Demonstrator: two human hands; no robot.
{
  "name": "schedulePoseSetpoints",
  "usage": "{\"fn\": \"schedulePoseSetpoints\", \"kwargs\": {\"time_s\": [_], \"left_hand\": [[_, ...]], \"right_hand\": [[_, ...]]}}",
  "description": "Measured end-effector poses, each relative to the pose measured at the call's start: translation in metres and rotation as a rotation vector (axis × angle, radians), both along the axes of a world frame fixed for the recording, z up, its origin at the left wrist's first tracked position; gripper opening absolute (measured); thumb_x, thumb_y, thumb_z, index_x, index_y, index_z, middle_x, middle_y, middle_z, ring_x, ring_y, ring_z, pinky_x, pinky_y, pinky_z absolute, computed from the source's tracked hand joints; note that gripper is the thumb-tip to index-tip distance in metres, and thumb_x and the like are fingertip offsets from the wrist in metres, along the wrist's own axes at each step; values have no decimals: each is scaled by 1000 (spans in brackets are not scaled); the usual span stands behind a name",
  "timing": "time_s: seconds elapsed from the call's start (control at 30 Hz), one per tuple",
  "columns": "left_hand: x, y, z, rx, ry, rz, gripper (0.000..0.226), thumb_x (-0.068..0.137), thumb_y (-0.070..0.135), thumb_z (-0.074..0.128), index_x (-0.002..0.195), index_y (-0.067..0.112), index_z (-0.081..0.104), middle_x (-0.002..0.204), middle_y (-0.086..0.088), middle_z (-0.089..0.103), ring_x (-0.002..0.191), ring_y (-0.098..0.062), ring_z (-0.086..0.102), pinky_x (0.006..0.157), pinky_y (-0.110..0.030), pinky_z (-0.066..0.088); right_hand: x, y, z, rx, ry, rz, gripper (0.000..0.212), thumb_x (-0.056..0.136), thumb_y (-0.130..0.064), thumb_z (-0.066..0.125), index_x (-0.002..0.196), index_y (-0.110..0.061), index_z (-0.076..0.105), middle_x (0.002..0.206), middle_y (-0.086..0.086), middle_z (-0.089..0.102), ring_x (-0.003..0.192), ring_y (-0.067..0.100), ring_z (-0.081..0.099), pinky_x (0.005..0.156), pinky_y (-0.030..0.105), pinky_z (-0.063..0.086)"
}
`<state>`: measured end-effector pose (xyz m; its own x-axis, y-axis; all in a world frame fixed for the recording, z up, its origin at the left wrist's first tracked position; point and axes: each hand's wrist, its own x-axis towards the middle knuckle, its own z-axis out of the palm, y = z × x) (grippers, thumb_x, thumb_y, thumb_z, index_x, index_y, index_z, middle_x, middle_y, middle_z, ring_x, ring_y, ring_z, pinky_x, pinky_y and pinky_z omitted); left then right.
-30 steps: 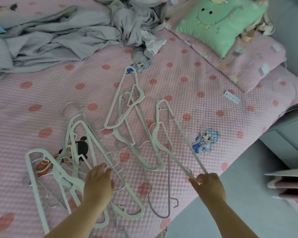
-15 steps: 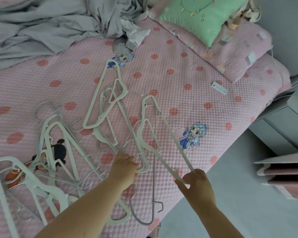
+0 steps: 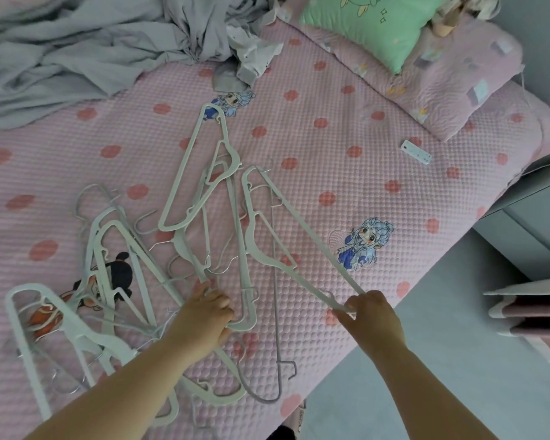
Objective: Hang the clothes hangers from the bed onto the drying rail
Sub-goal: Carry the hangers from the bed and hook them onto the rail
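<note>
Several pale plastic hangers lie tangled on the pink spotted bed (image 3: 346, 128). My right hand (image 3: 370, 315) pinches the near end of one long white hanger (image 3: 286, 214) that stretches up and left across the bedspread. My left hand (image 3: 205, 315) is closed around the lower ends of the middle cluster of white hangers (image 3: 204, 185). Another heap of hangers (image 3: 108, 274) lies to the left, partly under my left forearm. A thin grey wire hanger (image 3: 277, 369) lies between my hands. No drying rail is in view.
A crumpled grey sheet (image 3: 92, 49) covers the bed's far left. A green cushion (image 3: 372, 23) and pink pillow (image 3: 458, 81) lie at the far right, with a small white remote (image 3: 416, 152) near them. Grey floor (image 3: 458, 360) and a grey cabinet (image 3: 527, 223) are on the right.
My left hand moved right from the left heap and closed on the middle cluster. My right hand kept its grip on the long white hanger. The view shifted slightly.
</note>
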<state>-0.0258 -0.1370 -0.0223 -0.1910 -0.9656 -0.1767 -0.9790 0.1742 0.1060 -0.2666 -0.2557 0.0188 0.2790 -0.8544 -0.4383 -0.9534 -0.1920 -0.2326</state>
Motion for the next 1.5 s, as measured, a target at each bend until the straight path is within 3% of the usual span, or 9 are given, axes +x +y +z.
{"fn": "schedulePoseSetpoints", "kwargs": {"time_s": [0.17, 0.33, 0.47, 0.6, 0.83, 1.1, 1.17, 1.27, 1.5], "left_hand": [[3, 1, 11, -85, 122, 46, 44, 17, 28, 91, 54, 27, 67, 62, 15, 62, 73, -4, 59, 88, -35, 32], [4, 1, 24, -196, 199, 52, 41, 27, 22, 91, 58, 24, 65, 68, 13, 64, 85, -3, 43, 79, -32, 53], [6, -2, 33, -192, 275, 109, 43, 29, 12, 91, 62, 21, 64, 77, 9, 68, 78, -7, 63, 84, -27, 35], [9, -1, 44, -168, 273, 124, 44, 20, 18, 93, 56, 25, 68, 75, 12, 71, 65, -3, 69, 65, -24, 56], [6, -7, 55, -287, 237, 166, 22, 45, 13, 74, 64, 24, 68, 76, 13, 71, 66, -1, 68, 59, -36, 57], [17, 11, 54, 6, 93, 137, 46, 15, 31, 92, 53, 33, 67, 69, 24, 65, 64, 8, 61, 62, -13, 53], [16, 18, 54, 148, 64, 159, 44, 43, 29, 89, 85, 29, 74, 100, 14, 68, 94, 1, 64, 84, -11, 47], [17, 28, 43, 326, -7, 128, 50, 91, 21, 51, 139, 20, 37, 152, 7, 23, 142, -10, 18, 115, -26, 13], [4, 12, 54, 366, 38, 251, 33, 93, 22, 46, 125, 16, 49, 127, 1, 54, 116, -16, 51, 89, -22, 35]], "right_hand": [[-3, 10, 2, 44, 32, -22, 33, 88, -46, 51, 105, -21, 65, 104, 2, 46, 101, 17, 57, 83, 24, 45], [-16, 8, 12, 16, 62, -58, 33, 88, -45, 50, 103, -20, 65, 104, 3, 50, 102, 18, 57, 83, 25, 46], [-21, 13, 15, 21, 80, -82, 31, 89, -43, 50, 103, -19, 66, 102, 5, 47, 95, 19, 57, 80, 25, 45], [-14, 20, 16, 31, -14, -146, 30, 88, -41, 54, 95, -15, 69, 98, 6, 46, 80, 18, 50, 76, 25, 45], [-3, 22, 29, -126, 81, 88, 34, 94, -38, 42, 107, -18, 66, 75, -6, 37, 111, 16, 44, 89, 20, 37], [-16, 17, 44, -138, 116, -16, 31, 93, -38, 44, 111, -21, 64, 90, -2, 52, 118, 14, 40, 88, 24, 42], [-28, 16, 45, -124, 134, -46, 31, 93, -38, 45, 110, -20, 64, 96, -1, 58, 120, 15, 40, 88, 24, 43], [-42, 17, 47, -116, 106, -136, 29, 91, -37, 51, 105, -18, 67, 103, 5, 59, 117, 17, 44, 84, 26, 44], [-47, 21, 76, -186, -95, -319, 23, 87, -36, 57, 79, -20, 71, 83, 9, 49, 89, 29, 54, 60, 24, 32]]}}
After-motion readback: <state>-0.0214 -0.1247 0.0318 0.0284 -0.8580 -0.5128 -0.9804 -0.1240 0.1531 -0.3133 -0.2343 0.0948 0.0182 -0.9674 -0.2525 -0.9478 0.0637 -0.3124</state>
